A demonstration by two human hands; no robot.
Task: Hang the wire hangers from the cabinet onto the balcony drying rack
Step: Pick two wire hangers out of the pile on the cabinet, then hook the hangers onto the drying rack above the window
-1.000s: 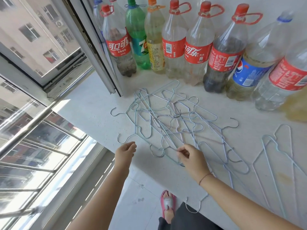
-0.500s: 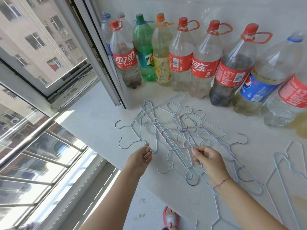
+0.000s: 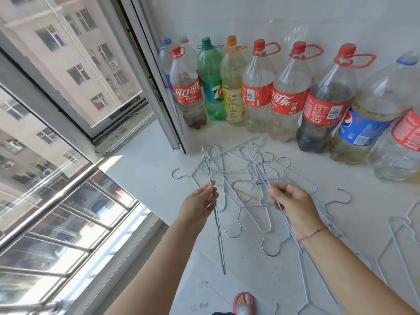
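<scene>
Near the table's (image 3: 147, 169) front edge, the left hand (image 3: 200, 204) pinches one wire hanger (image 3: 217, 226) upright, fingers closed on it. The right hand (image 3: 293, 205) grips another hanger (image 3: 288, 221) whose hook end reaches into the tangled pile (image 3: 250, 178); lifting could snag and drag neighbours off the edge.

Right-side hangers (image 3: 395, 242): cut off by the edge.
Rightmost bottle (image 3: 402, 146): partly out of frame.
Foot (image 3: 244, 303): cropped at bottom.
Tangled pile (image 3: 245, 178): count unclear.
</scene>
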